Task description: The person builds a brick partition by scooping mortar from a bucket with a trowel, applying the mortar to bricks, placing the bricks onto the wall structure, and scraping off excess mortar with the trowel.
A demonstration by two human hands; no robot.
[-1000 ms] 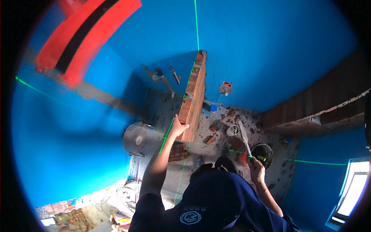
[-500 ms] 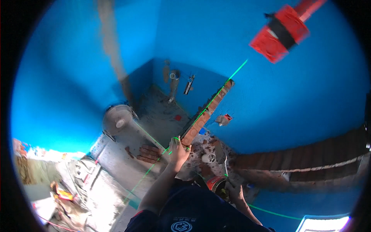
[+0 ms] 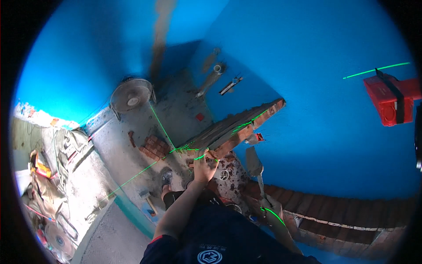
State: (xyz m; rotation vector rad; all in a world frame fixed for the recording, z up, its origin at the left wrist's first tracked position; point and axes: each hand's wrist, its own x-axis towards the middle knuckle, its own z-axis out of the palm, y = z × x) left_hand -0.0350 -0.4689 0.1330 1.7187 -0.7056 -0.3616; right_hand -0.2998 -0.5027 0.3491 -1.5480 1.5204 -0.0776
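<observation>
My left hand (image 3: 205,170) grips the brick at the near end of a narrow brick wall (image 3: 246,130), its fingers up around the end and a green laser line across them. Rough grey mortar shows along the wall's side. To the right, my right hand (image 3: 271,206) is closed round the handle of a trowel (image 3: 253,162), whose grey blade points up and away beside the wall's near end. A green line crosses my right wrist. Partly hidden by my shirt, a bucket (image 3: 233,205) stands between my arms.
A stack of bricks (image 3: 154,148) lies left of the wall, a grey fan (image 3: 132,96) behind it. A hammer (image 3: 150,203) lies near my foot (image 3: 166,177). At right are a low brick structure (image 3: 334,211) and a red box with a black strap (image 3: 390,100). Pipes (image 3: 215,75) stand by the blue wall.
My view has turned, so the room and the red box sit differently. My right hand has come up from beside the bucket with the trowel blade raised. My left hand stays at the wall's end.
</observation>
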